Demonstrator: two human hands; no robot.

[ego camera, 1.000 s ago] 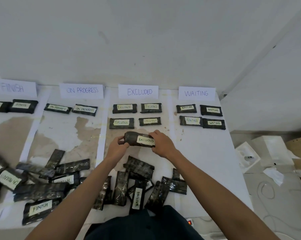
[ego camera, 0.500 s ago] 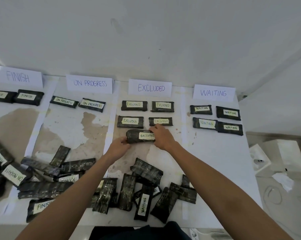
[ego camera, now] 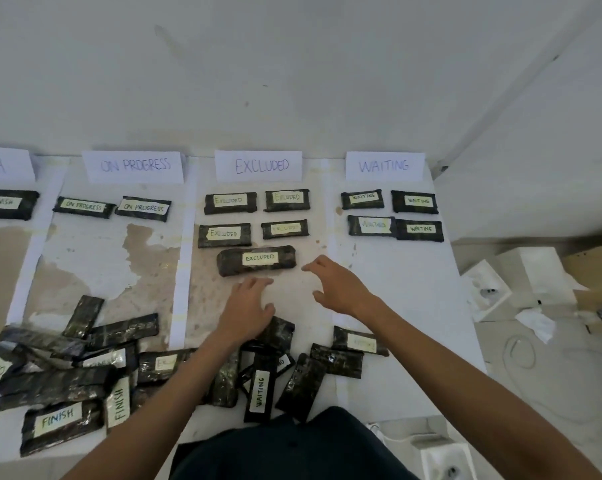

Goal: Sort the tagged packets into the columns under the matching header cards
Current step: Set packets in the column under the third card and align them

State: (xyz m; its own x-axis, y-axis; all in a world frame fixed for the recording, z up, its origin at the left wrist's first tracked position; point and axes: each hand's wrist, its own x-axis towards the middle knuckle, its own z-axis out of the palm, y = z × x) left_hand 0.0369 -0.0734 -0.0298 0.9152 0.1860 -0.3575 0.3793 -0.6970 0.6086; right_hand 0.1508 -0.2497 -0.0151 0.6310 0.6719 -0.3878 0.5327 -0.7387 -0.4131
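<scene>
- While both of our hands hover near the centre of the frame, we hold nothing: the left hand (ego camera: pixel 247 306) has its fingers loosely spread, and the right hand (ego camera: pixel 341 289) has its fingers straight and apart.
- The dark, shiny-wrapped rectangular packet (ego camera: pixel 257 260) with a pale tape tag reading EXCLUDED lies flat on the worn white table (ego camera: pixel 396 289), just above the left fingertips and just left of the right ones; we see a narrow gap on both sides.
- It sits alone in a third row beneath the white paper header card (ego camera: pixel 259 166) lettered EXCLUDED, below four like-tagged packets (ego camera: pixel 230 202) in two pairs.
- Left of that column, the ON PROGRESS card (ego camera: pixel 135 167) has two packets beneath it.
- At the right, the WAITING card (ego camera: pixel 384 166) has four.
- The FINISH card (ego camera: pixel 5 164) is cut by the left edge.
- Across the lower left and lower centre lies a heap (ego camera: pixel 60 386) of unsorted dark packets, with our left forearm over it.
</scene>
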